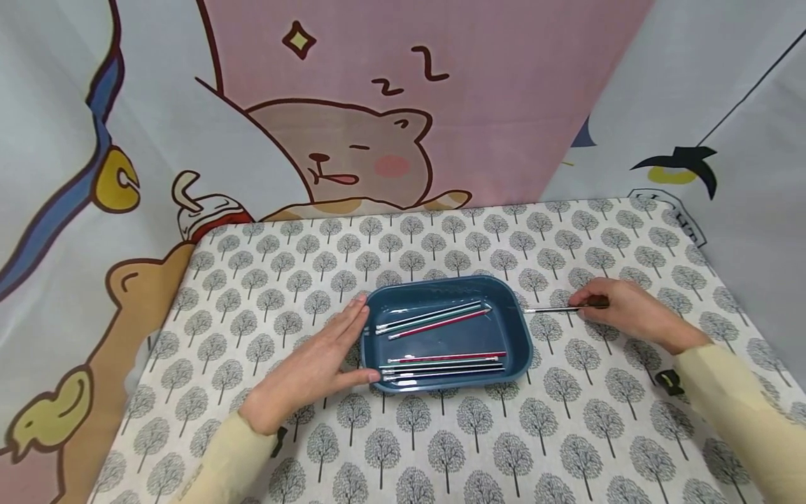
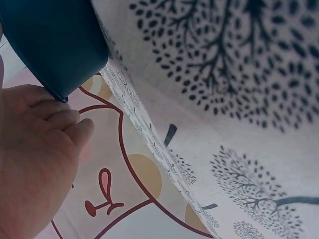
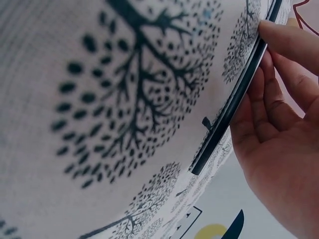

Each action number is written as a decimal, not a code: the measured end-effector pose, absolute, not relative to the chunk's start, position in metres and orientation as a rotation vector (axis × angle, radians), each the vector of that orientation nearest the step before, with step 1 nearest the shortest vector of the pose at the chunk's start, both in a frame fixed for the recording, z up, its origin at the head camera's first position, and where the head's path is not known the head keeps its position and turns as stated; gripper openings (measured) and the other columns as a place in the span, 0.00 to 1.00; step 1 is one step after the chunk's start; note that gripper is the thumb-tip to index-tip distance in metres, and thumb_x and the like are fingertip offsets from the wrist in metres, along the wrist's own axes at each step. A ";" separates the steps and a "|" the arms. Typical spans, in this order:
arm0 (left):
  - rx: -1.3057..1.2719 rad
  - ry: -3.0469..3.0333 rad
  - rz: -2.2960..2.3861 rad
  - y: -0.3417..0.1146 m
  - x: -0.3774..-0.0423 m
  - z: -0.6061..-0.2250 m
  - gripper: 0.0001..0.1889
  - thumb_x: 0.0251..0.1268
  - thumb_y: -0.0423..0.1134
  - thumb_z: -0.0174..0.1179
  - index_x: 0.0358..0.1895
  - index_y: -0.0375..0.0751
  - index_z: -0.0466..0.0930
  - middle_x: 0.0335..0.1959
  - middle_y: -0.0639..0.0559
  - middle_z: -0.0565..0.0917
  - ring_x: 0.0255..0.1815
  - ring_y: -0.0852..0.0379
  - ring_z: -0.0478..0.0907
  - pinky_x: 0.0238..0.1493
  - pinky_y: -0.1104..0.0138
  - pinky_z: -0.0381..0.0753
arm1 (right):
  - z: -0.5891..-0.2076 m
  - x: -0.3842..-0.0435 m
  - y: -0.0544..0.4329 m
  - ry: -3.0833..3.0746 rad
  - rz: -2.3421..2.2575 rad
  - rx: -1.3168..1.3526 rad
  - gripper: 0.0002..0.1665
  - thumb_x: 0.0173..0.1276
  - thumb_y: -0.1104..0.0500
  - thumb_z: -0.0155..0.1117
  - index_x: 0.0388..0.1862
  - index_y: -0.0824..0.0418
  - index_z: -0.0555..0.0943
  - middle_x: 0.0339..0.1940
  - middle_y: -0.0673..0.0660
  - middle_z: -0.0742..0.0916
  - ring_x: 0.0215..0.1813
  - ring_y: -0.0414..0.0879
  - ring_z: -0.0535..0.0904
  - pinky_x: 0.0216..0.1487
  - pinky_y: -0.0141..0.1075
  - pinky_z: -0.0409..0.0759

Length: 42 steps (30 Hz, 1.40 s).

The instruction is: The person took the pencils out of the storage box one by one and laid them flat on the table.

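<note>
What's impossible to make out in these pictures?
Head view: any lettering on the red pencils; too small.
Left wrist view: the inside of the blue tray; its wall hides it.
Right wrist view: the far end of the held pencil; the top edge cuts it off.

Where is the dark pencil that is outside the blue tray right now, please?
In the head view, the dark pencil is right of the blue tray, pinched in the right hand, with one end close to the tray.
</note>
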<state>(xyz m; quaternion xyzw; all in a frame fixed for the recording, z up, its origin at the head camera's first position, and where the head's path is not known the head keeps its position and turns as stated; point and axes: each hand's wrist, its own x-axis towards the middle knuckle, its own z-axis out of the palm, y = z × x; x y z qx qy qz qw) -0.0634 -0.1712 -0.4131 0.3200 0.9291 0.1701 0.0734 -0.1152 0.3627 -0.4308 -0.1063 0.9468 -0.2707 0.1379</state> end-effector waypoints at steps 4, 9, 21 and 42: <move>0.957 2.790 0.508 -0.172 -0.063 -0.414 0.56 0.68 0.73 0.55 0.85 0.40 0.43 0.87 0.49 0.38 0.85 0.48 0.43 0.81 0.49 0.55 | -0.430 -0.115 0.364 2.740 -0.757 -0.335 0.19 0.68 0.59 0.75 0.57 0.57 0.85 0.54 0.56 0.87 0.53 0.51 0.83 0.54 0.42 0.82; 0.957 2.786 0.517 -0.171 -0.064 -0.414 0.55 0.68 0.71 0.56 0.85 0.39 0.44 0.86 0.52 0.36 0.85 0.48 0.42 0.81 0.49 0.55 | -0.426 -0.111 0.364 2.754 -0.746 -0.363 0.24 0.67 0.56 0.76 0.61 0.58 0.84 0.60 0.62 0.84 0.60 0.60 0.80 0.61 0.59 0.78; 0.967 2.799 0.503 -0.172 -0.063 -0.415 0.56 0.68 0.70 0.58 0.84 0.38 0.44 0.86 0.51 0.36 0.85 0.46 0.44 0.81 0.48 0.55 | -0.396 -0.097 0.352 2.778 -0.790 -0.314 0.45 0.70 0.43 0.73 0.80 0.54 0.67 0.77 0.70 0.71 0.73 0.73 0.67 0.63 0.72 0.69; 1.020 2.801 0.481 -0.173 -0.065 -0.414 0.55 0.69 0.73 0.52 0.84 0.36 0.44 0.86 0.49 0.35 0.86 0.47 0.42 0.82 0.49 0.54 | -0.360 -0.057 0.252 2.954 -0.917 -0.893 0.60 0.58 0.48 0.80 0.85 0.50 0.58 0.85 0.52 0.62 0.83 0.58 0.55 0.78 0.63 0.59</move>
